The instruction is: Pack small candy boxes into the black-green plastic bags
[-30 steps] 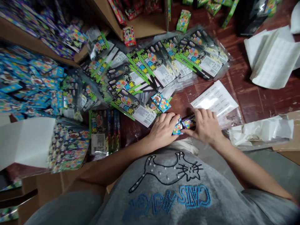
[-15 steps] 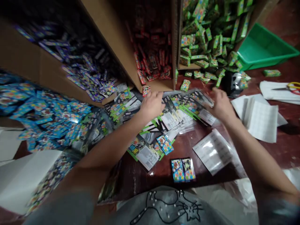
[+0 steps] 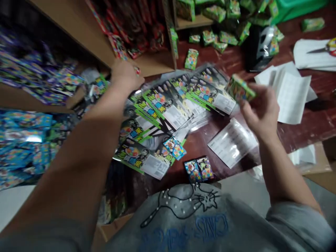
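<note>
My right hand point(image 3: 259, 106) grips a small green box point(image 3: 240, 88) between thumb and fingers, above the right end of the fanned printed bags. My left hand point(image 3: 126, 75) is at the front edge of the carton of red packets point(image 3: 136, 24); its fingers are closed, and what they hold is hidden. Printed black and green bags point(image 3: 162, 101) lie overlapped below the hands. A blue box point(image 3: 174, 147) rests on the lower bags. Nearer my body, another blue box point(image 3: 193, 170) and a purple box point(image 3: 204, 167) sit side by side on the dark red table.
Purple packets point(image 3: 39, 73) and blue packets point(image 3: 26, 140) are piled at the left. Loose green boxes, a black dispenser point(image 3: 259, 47), white sheets point(image 3: 291, 94), scissors point(image 3: 321, 49) and a green tray point(image 3: 299, 8) stand or lie at the right. A label sheet point(image 3: 232, 143) lies nearer.
The view has shifted. My right hand now has a green box in its grip. My left hand has moved left to the red packets' carton.
</note>
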Tool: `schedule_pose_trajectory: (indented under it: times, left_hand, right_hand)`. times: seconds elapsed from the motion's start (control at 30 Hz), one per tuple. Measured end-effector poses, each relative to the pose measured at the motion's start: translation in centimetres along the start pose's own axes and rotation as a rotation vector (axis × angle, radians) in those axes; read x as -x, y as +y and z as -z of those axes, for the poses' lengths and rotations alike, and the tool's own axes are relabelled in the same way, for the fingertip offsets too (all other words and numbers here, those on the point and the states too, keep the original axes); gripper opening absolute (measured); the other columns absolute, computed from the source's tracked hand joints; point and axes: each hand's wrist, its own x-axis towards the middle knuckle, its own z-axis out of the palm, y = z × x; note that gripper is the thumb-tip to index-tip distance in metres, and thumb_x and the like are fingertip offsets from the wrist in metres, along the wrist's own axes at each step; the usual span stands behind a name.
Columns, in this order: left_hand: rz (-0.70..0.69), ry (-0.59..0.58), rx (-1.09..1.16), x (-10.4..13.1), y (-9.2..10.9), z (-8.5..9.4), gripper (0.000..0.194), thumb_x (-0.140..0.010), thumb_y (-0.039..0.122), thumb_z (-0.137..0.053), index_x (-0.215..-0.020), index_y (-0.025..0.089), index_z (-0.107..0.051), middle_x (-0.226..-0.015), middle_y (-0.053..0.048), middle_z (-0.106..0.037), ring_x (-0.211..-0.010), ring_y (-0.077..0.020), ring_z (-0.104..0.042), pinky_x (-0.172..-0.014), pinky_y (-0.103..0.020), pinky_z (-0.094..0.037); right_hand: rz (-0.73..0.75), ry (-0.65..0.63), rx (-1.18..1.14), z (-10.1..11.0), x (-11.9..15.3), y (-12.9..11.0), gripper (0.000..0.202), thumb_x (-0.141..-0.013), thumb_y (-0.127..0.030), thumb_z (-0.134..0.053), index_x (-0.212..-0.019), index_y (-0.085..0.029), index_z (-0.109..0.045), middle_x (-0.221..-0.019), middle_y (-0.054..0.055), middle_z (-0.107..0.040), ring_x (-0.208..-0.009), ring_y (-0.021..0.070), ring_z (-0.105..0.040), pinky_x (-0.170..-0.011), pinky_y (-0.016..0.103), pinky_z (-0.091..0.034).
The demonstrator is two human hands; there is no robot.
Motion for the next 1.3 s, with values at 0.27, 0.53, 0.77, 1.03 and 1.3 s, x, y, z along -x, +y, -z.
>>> schedule_pose_trajectory:
  times: [0.27,0.53,0.77,1.03,1.3]
  left_hand:
    - [-0.497,0.472,0.739,14.9,8.8,-0.5,0.045,-0.094,0.046,-0.076,-0.131,0.027,-0.06,-0.144,-0.011,-0.052,-0.135,-0.0294,-0.053,-0.111,-0.049,-0.056]
    - [-0.24,-0.175,1.32,26.2,16.0,-8.6,0.029,-0.101,0.033,-0.064,-0.127,0.019,-0.065,-0.117,-0.009,-0.078,-0.108,-0.0213,-0.076,-0.094,-0.036,-0.064]
    - [-0.247,-0.131,1.416,28.6,18.1,-12.7,0.024,-0.099,0.019,-0.068,-0.123,0.019,-0.066,-0.11,-0.007,-0.08,-0.101,-0.017,-0.077,-0.092,-0.032,-0.063]
    - [-0.421,0.05,1.052,30.0,19.0,-9.9,0.019,-0.102,0.021,-0.066,-0.121,0.02,-0.067,-0.111,-0.007,-0.078,-0.104,-0.0198,-0.076,-0.099,-0.036,-0.063]
    - [-0.441,-0.065,0.687,29.3,23.5,-7.7,0.021,-0.097,0.008,-0.06,-0.116,0.012,-0.067,-0.135,-0.018,-0.062,-0.11,-0.0301,-0.075,-0.093,-0.042,-0.066]
  right_hand:
    - [0.13,-0.538,0.31,5.5,19.7,-6.7,0.062,-0.105,-0.033,-0.058,-0.165,-0.026,-0.042,-0.106,0.013,-0.073,-0.09,0.0294,-0.071,-0.072,0.041,-0.061]
    - [0.161,-0.583,0.212,5.3,16.4,-4.6,0.116,-0.095,-0.065,-0.068,-0.176,-0.018,0.0,-0.172,0.026,-0.038,-0.154,0.0467,-0.04,-0.12,0.066,-0.043]
    - [0.191,-0.612,0.244,5.9,15.2,-3.9,0.094,-0.091,-0.055,-0.072,-0.167,-0.012,-0.037,-0.15,0.024,-0.058,-0.132,0.0443,-0.052,-0.114,0.062,-0.046]
    - [0.222,-0.674,0.25,5.7,15.9,-2.4,0.095,-0.092,-0.06,-0.07,-0.168,-0.014,-0.036,-0.148,0.023,-0.06,-0.13,0.0442,-0.055,-0.108,0.061,-0.047]
    - [0.239,-0.649,0.425,6.3,15.0,-2.5,0.092,-0.093,-0.063,-0.063,-0.164,-0.01,-0.041,-0.137,0.026,-0.065,-0.122,0.0477,-0.057,-0.1,0.065,-0.049]
